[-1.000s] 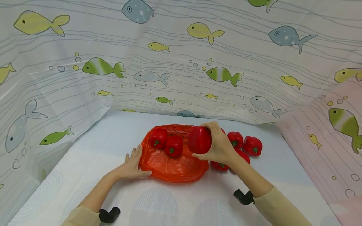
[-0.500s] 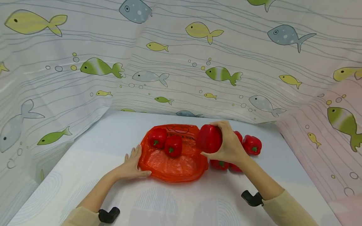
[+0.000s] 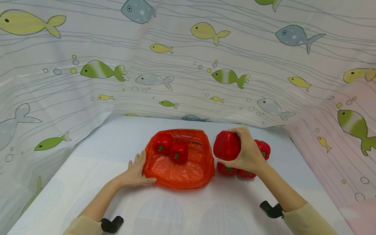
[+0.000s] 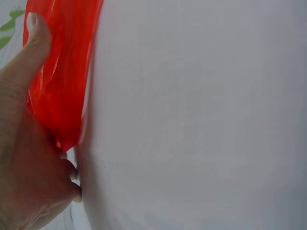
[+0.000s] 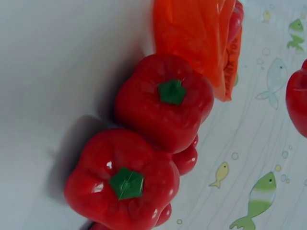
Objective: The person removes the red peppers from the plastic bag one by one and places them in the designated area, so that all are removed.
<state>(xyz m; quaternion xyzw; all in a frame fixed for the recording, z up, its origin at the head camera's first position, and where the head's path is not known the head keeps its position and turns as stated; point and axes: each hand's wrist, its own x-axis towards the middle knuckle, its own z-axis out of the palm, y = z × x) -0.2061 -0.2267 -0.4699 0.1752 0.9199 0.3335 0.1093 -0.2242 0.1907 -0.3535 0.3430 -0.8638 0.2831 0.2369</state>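
Note:
My right hand (image 3: 251, 155) holds a red bell pepper (image 3: 227, 146) above the table, just right of the orange plastic bag (image 3: 182, 174). Fingers curl over the pepper's top and the thumb lies under it. At the right edge of the right wrist view, part of a red pepper (image 5: 299, 100) shows. My left hand (image 3: 135, 174) rests at the bag's left side with fingers spread and straight; in the left wrist view the thumb lies along the red-orange plastic (image 4: 67, 81). Two red peppers with green stems, a rear one (image 3: 162, 143) and a nearer one (image 3: 178, 152), sit in the opened bag.
Right of the bag stand more red peppers: one close to its edge (image 3: 226, 169), another beside it (image 3: 246, 174), and one farther back (image 3: 263, 148), partly behind the right hand. A fish-patterned curtain (image 3: 182, 58) surrounds the white table (image 3: 126, 133) at the back and sides.
My right hand has carried the pepper rightward, from over the bag's right part to over the peppers beside it. The left hand keeps its place at the bag.

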